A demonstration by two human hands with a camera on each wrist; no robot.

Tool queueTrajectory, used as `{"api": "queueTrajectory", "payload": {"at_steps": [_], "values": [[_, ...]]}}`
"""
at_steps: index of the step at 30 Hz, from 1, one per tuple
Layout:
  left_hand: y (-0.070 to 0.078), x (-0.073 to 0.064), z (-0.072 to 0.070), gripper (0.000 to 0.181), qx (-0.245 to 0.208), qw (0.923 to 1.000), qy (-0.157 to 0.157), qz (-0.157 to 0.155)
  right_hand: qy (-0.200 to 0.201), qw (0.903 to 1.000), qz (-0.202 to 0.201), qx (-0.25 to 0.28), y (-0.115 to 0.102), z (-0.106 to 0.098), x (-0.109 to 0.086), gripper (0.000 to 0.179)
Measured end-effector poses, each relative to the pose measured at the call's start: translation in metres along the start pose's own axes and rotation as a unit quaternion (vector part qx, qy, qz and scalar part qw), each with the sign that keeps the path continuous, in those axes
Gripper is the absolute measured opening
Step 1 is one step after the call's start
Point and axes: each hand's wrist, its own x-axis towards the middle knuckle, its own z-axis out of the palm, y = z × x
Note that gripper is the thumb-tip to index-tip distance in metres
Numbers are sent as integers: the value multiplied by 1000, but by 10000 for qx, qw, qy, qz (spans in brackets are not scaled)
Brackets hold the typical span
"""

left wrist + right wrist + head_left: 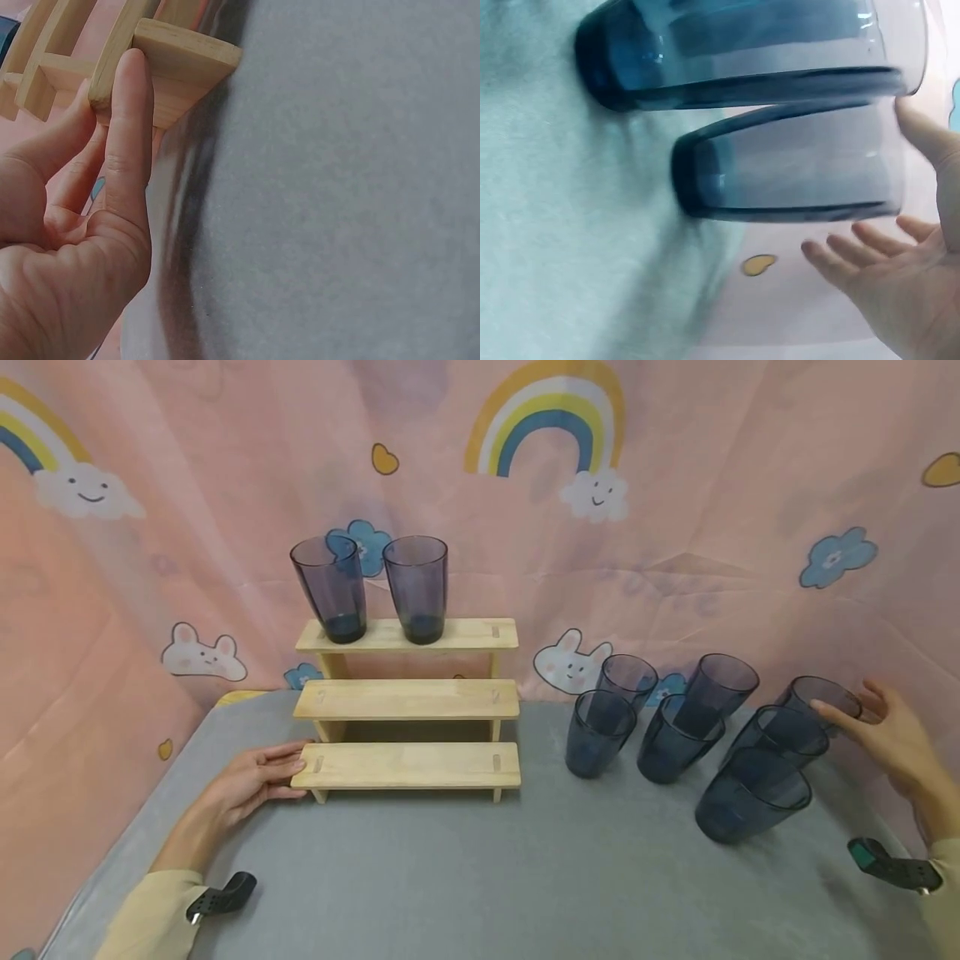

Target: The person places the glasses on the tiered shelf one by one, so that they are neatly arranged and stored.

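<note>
A three-step wooden display shelf (405, 766) stands on the table; my left hand (255, 777) pinches the left end of its lowest board. The left wrist view has the thumb and fingertips (133, 71) at that board's edge. Two purple-tinted drinking glasses (416, 589) stand upright on the top step. At the far right, my right hand (892, 735) is at the rear glass (802, 165) of the right-hand row. Its thumb is right at the rim, and the other fingers are spread along the far side, with a gap showing in the right wrist view.
Several more tinted glasses stand close together right of the shelf, among them a front-left one (600, 735), a middle one (678, 739) and a nearest one (750, 797). A grey cloth (480, 877) covers the table. A pink patterned curtain (675, 527) hangs behind.
</note>
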Motion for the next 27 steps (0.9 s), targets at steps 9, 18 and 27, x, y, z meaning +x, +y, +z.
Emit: {"api": "queueTrajectory", "payload": {"at_steps": [9, 18, 27], "values": [[0, 0, 0, 71, -60, 10000, 4, -15, -108, 9993, -61, 353, 25, 18, 2, 91], [-2, 2, 0, 70, -155, 9999, -33, 6, 271, 9991, 109, 311, 23, 26, -5, 85], [-3, 2, -2, 72, -153, 9998, -122, 59, 793, 9965, 26, 278, 15, 22, -5, 86]]}}
